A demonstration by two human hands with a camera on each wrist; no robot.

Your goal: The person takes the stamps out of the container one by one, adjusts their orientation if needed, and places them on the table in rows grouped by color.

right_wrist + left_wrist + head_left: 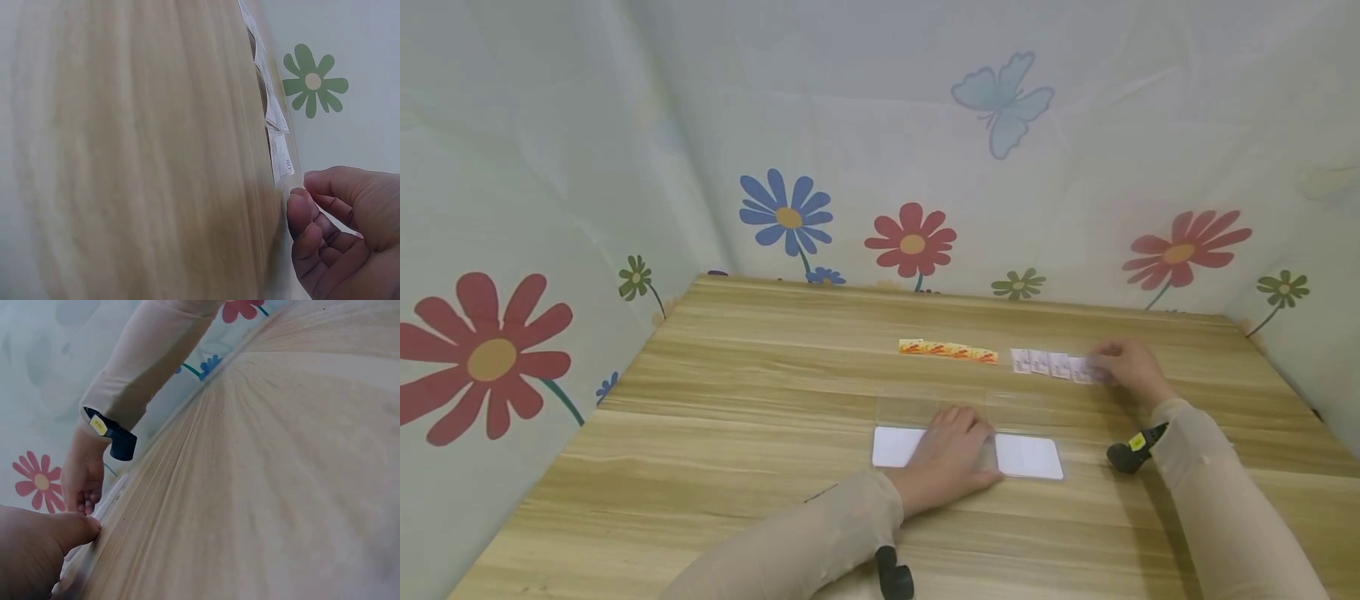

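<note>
My left hand (pixel 951 450) rests palm down over white rectangular pieces at the middle of the table, fingers pointing away from me. One white piece (pixel 1028 456) shows to its right and another white piece (pixel 895 447) to its left, partly covered. Faint clear plastic panels (pixel 1018 408) lie just beyond them. Farther back, my right hand (pixel 1127 367) has thumb and fingertips together at the right end of a row of white-and-purple paper slips (pixel 1039 362). They appear to pinch the end slip (pixel 1081 370). In the right wrist view, a slip (pixel 280 153) lies beside the fingertips.
A row of several overlapping yellow-and-orange slips (pixel 949 350) lies left of the purple ones. The wooden table (pixel 737 375) meets a flower-printed curtain (pixel 850 133) at the back and sides. A black camera mount (pixel 1131 454) hangs from the right wrist.
</note>
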